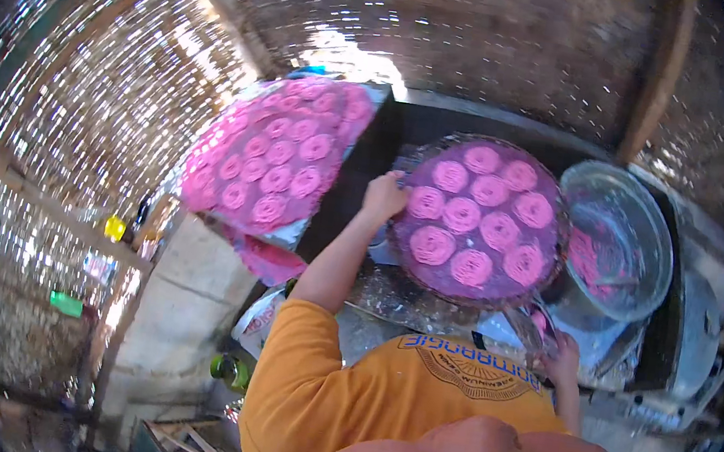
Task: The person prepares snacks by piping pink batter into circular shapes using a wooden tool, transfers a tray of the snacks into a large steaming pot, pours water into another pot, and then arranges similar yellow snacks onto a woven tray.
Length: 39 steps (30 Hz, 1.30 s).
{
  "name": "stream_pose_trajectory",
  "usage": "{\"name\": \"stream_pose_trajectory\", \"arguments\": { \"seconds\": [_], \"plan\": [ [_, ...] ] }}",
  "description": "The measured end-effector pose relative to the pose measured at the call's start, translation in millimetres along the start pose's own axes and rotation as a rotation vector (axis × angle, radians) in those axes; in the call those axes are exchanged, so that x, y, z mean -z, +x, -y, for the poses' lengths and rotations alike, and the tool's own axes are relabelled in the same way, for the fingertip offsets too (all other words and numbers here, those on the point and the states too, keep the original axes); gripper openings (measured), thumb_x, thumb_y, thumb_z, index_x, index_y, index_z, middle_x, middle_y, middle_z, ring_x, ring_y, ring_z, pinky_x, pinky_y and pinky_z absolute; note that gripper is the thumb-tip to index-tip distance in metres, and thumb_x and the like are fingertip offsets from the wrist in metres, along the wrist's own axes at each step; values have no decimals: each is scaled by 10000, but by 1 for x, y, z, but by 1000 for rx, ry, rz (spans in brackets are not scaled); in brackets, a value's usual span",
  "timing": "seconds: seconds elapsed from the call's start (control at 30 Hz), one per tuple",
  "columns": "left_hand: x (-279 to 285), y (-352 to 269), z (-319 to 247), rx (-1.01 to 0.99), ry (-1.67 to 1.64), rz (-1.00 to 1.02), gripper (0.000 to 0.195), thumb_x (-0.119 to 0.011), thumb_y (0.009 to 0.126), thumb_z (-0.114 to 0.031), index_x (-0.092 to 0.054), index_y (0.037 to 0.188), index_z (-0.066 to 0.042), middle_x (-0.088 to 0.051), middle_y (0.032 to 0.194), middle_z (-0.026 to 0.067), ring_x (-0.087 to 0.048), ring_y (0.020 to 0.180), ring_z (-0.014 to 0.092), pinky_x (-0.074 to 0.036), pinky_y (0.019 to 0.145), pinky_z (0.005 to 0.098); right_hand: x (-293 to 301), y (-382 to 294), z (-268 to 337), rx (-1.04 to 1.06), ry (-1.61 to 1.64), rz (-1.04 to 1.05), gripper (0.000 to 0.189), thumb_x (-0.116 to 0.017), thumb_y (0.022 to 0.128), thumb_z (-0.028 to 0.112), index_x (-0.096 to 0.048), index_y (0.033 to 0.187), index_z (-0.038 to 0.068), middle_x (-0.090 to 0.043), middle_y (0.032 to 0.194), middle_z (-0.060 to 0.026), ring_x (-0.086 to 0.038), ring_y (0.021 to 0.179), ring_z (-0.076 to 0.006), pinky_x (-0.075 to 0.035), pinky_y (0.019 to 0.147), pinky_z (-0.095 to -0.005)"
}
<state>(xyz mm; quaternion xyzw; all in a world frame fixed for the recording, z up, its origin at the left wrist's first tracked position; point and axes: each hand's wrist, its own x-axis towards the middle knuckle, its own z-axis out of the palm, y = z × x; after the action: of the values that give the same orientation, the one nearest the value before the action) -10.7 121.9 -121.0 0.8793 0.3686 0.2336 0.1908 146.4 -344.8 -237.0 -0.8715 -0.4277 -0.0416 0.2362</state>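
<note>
Before me is a round tray (457, 236) lined with purple cloth, bearing several coiled pink nests that look like noodles or piped dough. My left hand (384, 198) is at the tray's left rim, with its fingers curled at the edge. Below the tray's lower right rim, my right hand (561, 356) holds a small, shiny handheld container (534, 323) with pink matter in it. Its exact kind is blurred. Right of the tray stands a translucent basin (652, 262) with pink dough residue inside and what seems to be a utensil.
At left, more pink nests lie on a pink-purple cloth (216, 198) spread over a pale-edged surface. A dark recess (356, 188) separates it from the tray. Woven walls (493, 39) and a wooden post (658, 79) rise behind. A green bottle (230, 372) is low at left.
</note>
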Motion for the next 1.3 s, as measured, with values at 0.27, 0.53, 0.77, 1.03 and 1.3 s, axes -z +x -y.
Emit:
{"name": "stream_pose_trajectory", "arguments": {
  "seconds": [0.27,0.53,0.77,1.03,1.3],
  "plan": [
    [13,-16,-19,-117,-9,-10,388,-581,684,-211,-515,994,12,-577,783,217,-567,742,354,-454,680,411,74,125,71,-76,168,-234,260,-520,781,204,-559,970,30,-561,937,-152,-530,876,-297,-408,775,-365],
    [-3,-2,1,-140,-113,-5,430,-612,642,-168,-523,1028,-2,-589,725,146,-577,679,278,-451,656,352,53,217,85,-211,-222,137,219,-507,721,223,-619,796,50,-584,819,-171,-551,788,-342,-436,716,-405],
    [-8,5,5,-51,-275,54,466,-637,606,-140,-527,1041,-13,-589,829,132,-576,736,235,-449,664,308,38,222,94,-412,-226,113,226,-544,671,250,-617,784,68,-594,838,-164,-569,781,-332,-453,712,-391],
    [14,17,3,-169,-439,233,397,-596,639,-113,-549,1027,-46,-593,882,137,-574,800,249,-444,723,316,47,223,103,-574,149,193,335,-621,592,192,-590,901,66,-590,865,-132,-577,778,-233,-456,640,-331],
    [32,32,-23,-302,-416,349,377,-533,642,-65,-557,1018,-41,-562,989,165,-532,951,259,-380,868,298,55,221,100,-471,758,274,473,-490,665,-37,-460,1136,-15,-553,945,-69,-533,731,-119,-440,607,-235]
  ]
}}
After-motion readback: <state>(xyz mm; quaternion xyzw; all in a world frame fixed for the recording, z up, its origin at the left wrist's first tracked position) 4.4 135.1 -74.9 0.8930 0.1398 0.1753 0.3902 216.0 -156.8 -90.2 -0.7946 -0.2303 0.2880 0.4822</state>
